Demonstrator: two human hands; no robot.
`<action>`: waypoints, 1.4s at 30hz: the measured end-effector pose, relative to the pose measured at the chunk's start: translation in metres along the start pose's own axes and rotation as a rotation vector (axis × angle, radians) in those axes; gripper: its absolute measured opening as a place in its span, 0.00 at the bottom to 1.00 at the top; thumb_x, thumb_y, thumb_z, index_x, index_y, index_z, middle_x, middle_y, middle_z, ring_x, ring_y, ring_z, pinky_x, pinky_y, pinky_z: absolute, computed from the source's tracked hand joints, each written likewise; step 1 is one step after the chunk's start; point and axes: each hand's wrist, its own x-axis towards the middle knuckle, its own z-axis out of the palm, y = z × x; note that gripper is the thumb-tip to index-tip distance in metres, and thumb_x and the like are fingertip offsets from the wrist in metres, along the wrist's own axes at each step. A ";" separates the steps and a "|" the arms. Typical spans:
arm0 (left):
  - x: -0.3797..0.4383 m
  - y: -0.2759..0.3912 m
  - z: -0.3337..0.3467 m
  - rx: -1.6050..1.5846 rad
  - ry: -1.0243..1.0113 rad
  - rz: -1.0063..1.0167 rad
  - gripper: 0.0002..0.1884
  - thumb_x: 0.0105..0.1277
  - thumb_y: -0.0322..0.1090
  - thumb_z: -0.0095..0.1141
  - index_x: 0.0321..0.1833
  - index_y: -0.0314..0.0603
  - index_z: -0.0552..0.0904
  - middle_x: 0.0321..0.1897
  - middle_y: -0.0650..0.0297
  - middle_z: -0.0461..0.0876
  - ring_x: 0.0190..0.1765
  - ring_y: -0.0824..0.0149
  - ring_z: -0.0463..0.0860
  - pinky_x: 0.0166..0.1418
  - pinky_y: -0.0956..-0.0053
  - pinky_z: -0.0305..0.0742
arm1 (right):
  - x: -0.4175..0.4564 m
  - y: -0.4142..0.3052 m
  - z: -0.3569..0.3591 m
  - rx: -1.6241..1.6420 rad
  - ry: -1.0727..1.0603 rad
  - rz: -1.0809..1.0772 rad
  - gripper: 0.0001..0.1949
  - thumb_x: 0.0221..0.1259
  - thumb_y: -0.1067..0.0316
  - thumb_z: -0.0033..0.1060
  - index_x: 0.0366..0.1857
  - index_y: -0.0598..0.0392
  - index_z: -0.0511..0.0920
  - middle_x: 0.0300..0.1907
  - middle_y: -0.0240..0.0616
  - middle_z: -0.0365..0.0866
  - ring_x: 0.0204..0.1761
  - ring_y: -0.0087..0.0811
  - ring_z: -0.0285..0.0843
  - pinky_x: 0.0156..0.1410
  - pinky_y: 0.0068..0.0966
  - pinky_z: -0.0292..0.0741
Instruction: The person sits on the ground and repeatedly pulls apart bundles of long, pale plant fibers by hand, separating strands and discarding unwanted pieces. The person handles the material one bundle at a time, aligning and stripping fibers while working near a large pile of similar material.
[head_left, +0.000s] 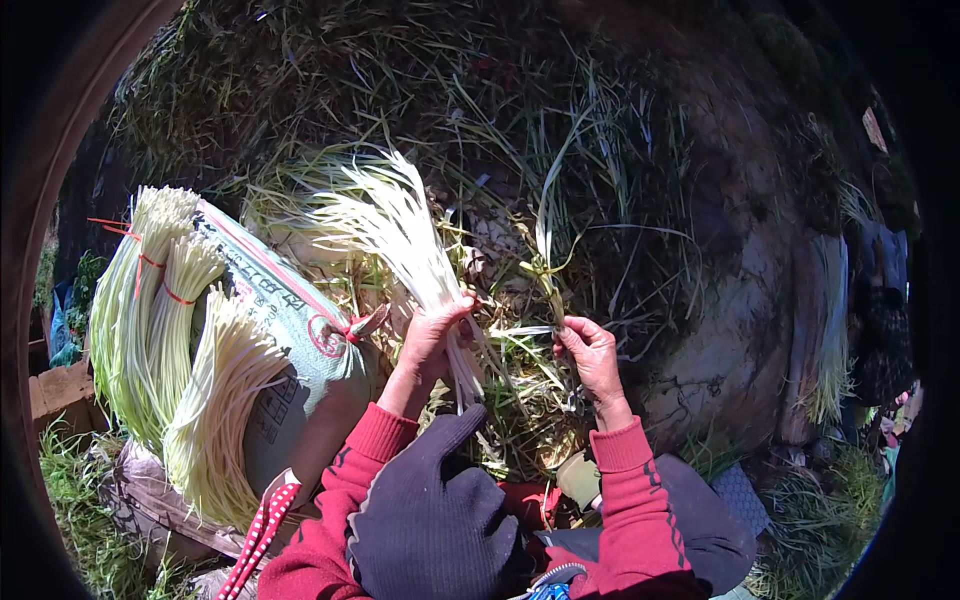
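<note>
My left hand (436, 336) grips a loose bundle of pale, blanched leafy stalks (394, 232), perhaps chives. They fan out away from me, and their other ends hang below my fist. To its right, my right hand (591, 351) pinches a thin, yellowed plant stem (556, 296) with wilted strands and a few long green blades at its far end. The two hands are apart, both above a heap of plant scraps (525, 405). Dark cloth (442, 510) in the foreground covers part of the view below my hands.
On the left, bundles of pale stalks (180, 322), some tied with red bands, lean on a printed woven sack (300, 315). Cut green leaves (337, 82) are heaped ahead. More stalks (829, 322) lie at the far right beside a person in dark clothing (885, 345). A polka-dot strap (262, 532) hangs lower left.
</note>
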 end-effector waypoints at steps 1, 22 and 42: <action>0.000 -0.004 0.003 0.019 -0.002 -0.024 0.12 0.51 0.34 0.60 0.38 0.42 0.76 0.23 0.70 0.75 0.19 0.78 0.69 0.20 0.82 0.65 | -0.007 0.006 0.005 -0.021 -0.007 0.039 0.09 0.54 0.70 0.56 0.37 0.60 0.75 0.28 0.30 0.77 0.27 0.17 0.73 0.33 0.14 0.72; 0.010 -0.014 0.004 0.052 -0.012 -0.023 0.07 0.53 0.36 0.60 0.30 0.44 0.76 0.19 0.71 0.73 0.20 0.77 0.71 0.23 0.82 0.65 | 0.000 0.001 0.025 -0.555 -0.182 -0.265 0.13 0.50 0.66 0.59 0.38 0.60 0.76 0.36 0.38 0.75 0.38 0.28 0.73 0.44 0.20 0.69; 0.007 -0.014 -0.004 -0.079 0.200 0.207 0.08 0.54 0.36 0.59 0.29 0.40 0.76 0.17 0.68 0.74 0.17 0.77 0.69 0.19 0.83 0.63 | -0.004 0.009 -0.180 -1.444 0.663 0.166 0.09 0.53 0.65 0.50 0.32 0.56 0.77 0.33 0.44 0.76 0.37 0.43 0.73 0.41 0.34 0.68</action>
